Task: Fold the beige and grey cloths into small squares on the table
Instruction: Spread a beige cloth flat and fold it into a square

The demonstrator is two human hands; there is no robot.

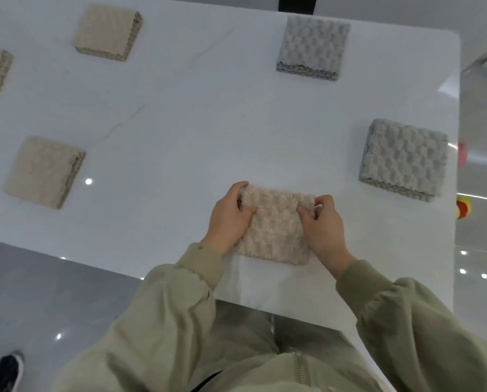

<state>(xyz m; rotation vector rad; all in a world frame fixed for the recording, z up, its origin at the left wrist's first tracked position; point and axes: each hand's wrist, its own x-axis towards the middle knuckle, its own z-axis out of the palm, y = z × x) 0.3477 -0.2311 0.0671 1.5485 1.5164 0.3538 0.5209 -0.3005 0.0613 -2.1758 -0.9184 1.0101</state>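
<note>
Both hands, left hand (229, 215) and right hand (322, 222), pinch the folded beige cloth (274, 226) at its far corners; looks soft, light, floppy; grab edges.

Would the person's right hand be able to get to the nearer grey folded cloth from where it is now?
Probably yes. The right hand is pinching the beige cloth, so it must let go first. The nearer grey cloth lies to its right with only bare table between them.

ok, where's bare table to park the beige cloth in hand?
Bare table runs down the middle, bordered by beige squares on the left and grey squares on the right. Those edges are crowded. Both hands grip the beige cloth.
</note>
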